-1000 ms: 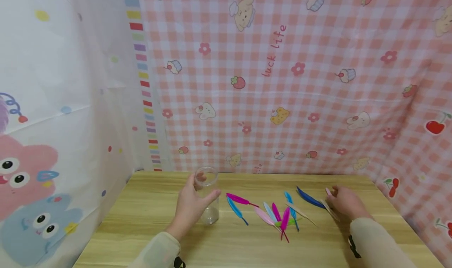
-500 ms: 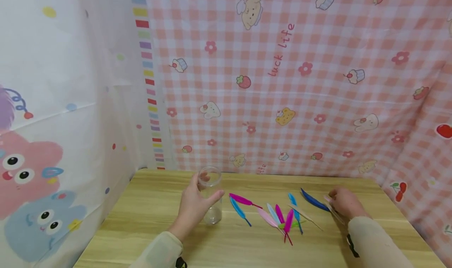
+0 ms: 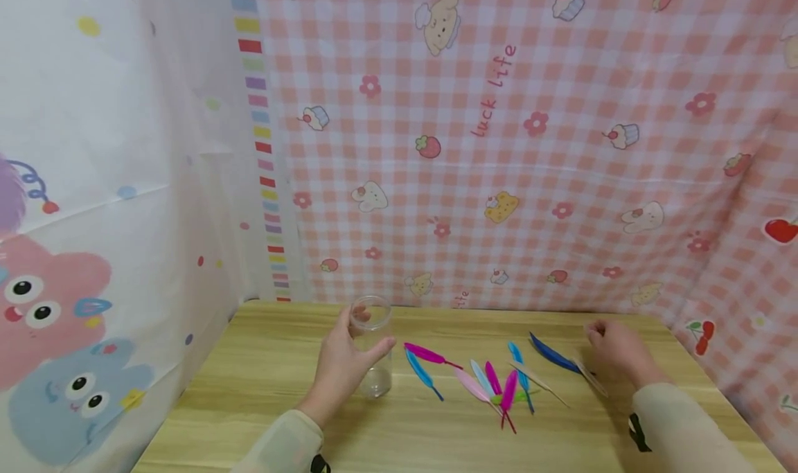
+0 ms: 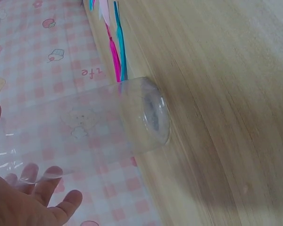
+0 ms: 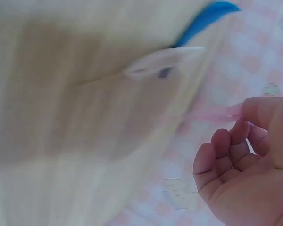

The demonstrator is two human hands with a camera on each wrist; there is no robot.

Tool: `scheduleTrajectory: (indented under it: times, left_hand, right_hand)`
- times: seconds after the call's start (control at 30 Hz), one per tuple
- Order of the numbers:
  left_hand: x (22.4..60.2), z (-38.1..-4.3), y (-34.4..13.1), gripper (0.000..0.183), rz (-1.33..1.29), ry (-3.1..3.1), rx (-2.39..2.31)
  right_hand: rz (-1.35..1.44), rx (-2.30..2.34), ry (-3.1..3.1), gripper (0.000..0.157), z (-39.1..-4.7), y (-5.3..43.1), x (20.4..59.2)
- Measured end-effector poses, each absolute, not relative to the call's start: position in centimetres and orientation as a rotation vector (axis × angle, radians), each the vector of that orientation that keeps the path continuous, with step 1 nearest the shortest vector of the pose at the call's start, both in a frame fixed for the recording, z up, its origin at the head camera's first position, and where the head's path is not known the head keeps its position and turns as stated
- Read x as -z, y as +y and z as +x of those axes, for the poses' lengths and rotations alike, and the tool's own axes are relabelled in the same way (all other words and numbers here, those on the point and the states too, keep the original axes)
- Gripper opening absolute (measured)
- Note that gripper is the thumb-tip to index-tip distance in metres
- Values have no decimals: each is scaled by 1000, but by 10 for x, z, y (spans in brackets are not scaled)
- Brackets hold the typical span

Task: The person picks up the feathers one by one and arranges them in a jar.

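Observation:
My left hand [image 3: 339,363] grips a clear plastic jar [image 3: 377,383], thumb on the near side and fingers behind it. The jar stands upright on the table, its open mouth upward, and looks empty in the left wrist view. At the right, my right hand [image 3: 622,354] pinches a pale pink feather [image 5: 210,115] between thumb and fingertips, above the tabletop. The feather is blurred in the right wrist view and mostly hidden by the hand in the head view. Just left of that hand lie a dark blue feather [image 3: 551,354] and a whitish feather [image 3: 589,377], overlapping.
Several feathers lie in a loose cluster mid-table, among them a magenta feather [image 3: 508,390], a pink feather [image 3: 470,384] and a beige feather [image 3: 531,374]. Beside the jar lie another magenta feather [image 3: 425,352] and a light blue feather [image 3: 419,368]. A checked cloth [image 3: 399,237] hangs behind the table.
My right hand has come away from the whitish feather, lifting the pale pink feather up and slightly right. My left hand and the jar have stayed in place.

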State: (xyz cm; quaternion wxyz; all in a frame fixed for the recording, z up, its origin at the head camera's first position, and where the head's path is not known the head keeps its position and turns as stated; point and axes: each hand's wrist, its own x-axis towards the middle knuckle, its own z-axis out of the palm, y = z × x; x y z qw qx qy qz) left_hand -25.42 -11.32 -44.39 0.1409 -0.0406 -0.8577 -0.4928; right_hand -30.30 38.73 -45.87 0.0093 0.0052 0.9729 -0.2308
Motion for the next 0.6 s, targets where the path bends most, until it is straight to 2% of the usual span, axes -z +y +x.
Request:
scheduleTrajectory:
  times: [0.3,0.6]
  left_hand:
    - [443,-252,-114,77,-112,-2491,1445]
    - [443,-253,-116,73,-124,-2500,1443]
  right_hand:
    - [-5,868,3155,46,-290,355,420]
    - [-143,1033,3240,32,-272,302,391]
